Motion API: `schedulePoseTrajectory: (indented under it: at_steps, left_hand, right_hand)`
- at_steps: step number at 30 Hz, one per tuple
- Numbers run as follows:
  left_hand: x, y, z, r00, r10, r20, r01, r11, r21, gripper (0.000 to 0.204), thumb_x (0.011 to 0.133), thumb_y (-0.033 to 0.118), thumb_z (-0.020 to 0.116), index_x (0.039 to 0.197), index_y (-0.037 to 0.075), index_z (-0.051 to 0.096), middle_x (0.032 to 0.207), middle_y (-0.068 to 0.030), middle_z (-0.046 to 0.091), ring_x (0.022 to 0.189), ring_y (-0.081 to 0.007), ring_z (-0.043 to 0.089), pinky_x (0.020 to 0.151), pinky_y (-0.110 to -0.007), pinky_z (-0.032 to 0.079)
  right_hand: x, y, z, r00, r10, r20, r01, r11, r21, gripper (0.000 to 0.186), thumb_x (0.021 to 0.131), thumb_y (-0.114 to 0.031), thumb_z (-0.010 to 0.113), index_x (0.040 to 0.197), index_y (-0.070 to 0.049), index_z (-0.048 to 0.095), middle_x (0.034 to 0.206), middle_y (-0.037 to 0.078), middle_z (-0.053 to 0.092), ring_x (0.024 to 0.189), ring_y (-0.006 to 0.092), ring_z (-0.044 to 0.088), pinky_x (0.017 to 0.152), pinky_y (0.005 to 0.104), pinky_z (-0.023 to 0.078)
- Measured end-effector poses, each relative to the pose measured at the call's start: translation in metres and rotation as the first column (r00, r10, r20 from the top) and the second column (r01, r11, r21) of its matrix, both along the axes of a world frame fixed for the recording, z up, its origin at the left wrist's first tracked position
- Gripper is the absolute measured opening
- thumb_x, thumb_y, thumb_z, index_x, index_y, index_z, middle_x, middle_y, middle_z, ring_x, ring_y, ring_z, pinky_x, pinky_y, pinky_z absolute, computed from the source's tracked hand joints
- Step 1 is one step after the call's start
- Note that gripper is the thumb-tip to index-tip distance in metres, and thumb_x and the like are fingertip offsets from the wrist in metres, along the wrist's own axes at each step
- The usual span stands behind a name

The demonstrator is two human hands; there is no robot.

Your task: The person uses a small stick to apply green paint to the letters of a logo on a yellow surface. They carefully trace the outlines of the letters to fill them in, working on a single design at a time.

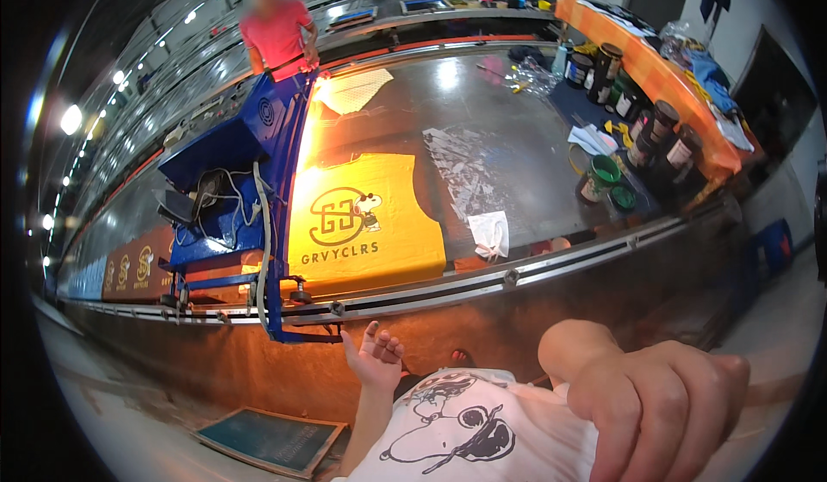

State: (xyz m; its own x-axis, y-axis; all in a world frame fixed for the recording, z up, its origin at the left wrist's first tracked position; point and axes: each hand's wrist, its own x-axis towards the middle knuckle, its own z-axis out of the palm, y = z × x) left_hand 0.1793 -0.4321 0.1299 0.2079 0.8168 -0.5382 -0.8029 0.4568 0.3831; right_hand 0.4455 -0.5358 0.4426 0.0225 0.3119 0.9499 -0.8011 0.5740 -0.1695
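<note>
My left hand (376, 360) is open, palm up and fingers loosely bent, with its thumb beside the end of a low blue bar. That bar belongs to a blue wheeled heater carriage (274, 258) on the table rail; whether the thumb touches it I cannot tell. Close to the camera, my right hand (659, 400) is closed with its fingers curled under; anything inside it is hidden. Beyond my left hand, a yellow fabric piece (401, 223) with a dark print and a cartoon dog lies flat on the table, lit orange along the carriage side.
A metal rail (465, 277) edges the long printing table (508, 180). Ink tubs (606, 172) and dark bottles (663, 120) stand at right, before an orange-covered ledge (663, 68). A co-worker in a red shirt (280, 34) stands across the table. A framed screen (276, 439) rests low at left.
</note>
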Motion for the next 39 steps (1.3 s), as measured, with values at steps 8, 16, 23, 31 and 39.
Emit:
schedulePoseTrajectory:
  at_steps: [8,16,23,31,39]
  left_hand:
    - [-0.018,-0.010,0.001,0.996,0.087,-0.005,-0.087,0.996,-0.022,0.068,0.096,0.076,0.059,0.111,0.011,0.071,0.084,-0.0054,0.068,0.075,-0.0238,0.064,0.071,-0.037,0.054]
    - [-0.018,-0.008,0.010,0.996,0.094,-0.002,-0.094,0.995,-0.017,0.067,0.097,0.074,0.061,0.112,0.009,0.070,0.087,-0.0060,0.067,0.078,-0.0240,0.063,0.071,-0.037,0.053]
    - [-0.017,-0.002,0.001,0.998,0.059,0.015,-0.060,0.998,0.008,0.067,0.097,0.076,0.058,0.111,0.011,0.068,0.087,-0.0057,0.068,0.079,-0.0240,0.064,0.073,-0.036,0.052]
    - [-0.017,0.000,0.001,0.998,0.046,0.031,-0.047,0.999,0.020,0.067,0.098,0.076,0.056,0.112,0.012,0.066,0.087,-0.0064,0.067,0.080,-0.0244,0.064,0.073,-0.036,0.053]
    - [-0.026,-0.004,-0.005,0.992,0.078,0.095,-0.082,0.996,0.044,0.068,0.098,0.076,0.054,0.114,0.011,0.066,0.090,-0.0079,0.069,0.081,-0.0255,0.067,0.074,-0.038,0.054]
  right_hand:
    - [-0.008,-0.008,0.035,0.988,0.087,0.129,-0.019,0.893,-0.450,0.021,0.094,0.011,0.061,0.079,-0.002,0.056,0.082,0.016,0.071,0.069,0.0297,0.069,0.061,0.0365,0.064]
    - [-0.014,0.009,0.026,0.996,0.091,0.014,-0.079,0.927,-0.366,0.020,0.095,0.012,0.059,0.080,-0.001,0.056,0.086,0.020,0.072,0.076,0.0325,0.072,0.066,0.0370,0.067]
    - [0.001,0.019,0.025,0.978,0.166,0.122,-0.111,0.923,-0.369,0.018,0.095,0.013,0.058,0.084,0.000,0.055,0.086,0.021,0.071,0.076,0.0346,0.073,0.066,0.0394,0.067]
    - [0.004,0.038,-0.003,0.956,0.292,-0.011,-0.292,0.952,-0.089,0.007,0.103,0.001,0.055,0.098,-0.001,0.051,0.089,0.025,0.069,0.075,0.0411,0.071,0.061,0.0498,0.062]
    - [0.008,0.053,-0.116,0.985,-0.117,-0.128,0.025,0.823,-0.568,0.007,0.107,-0.011,0.048,0.109,-0.004,0.048,0.088,0.021,0.062,0.073,0.0378,0.066,0.062,0.0509,0.060]
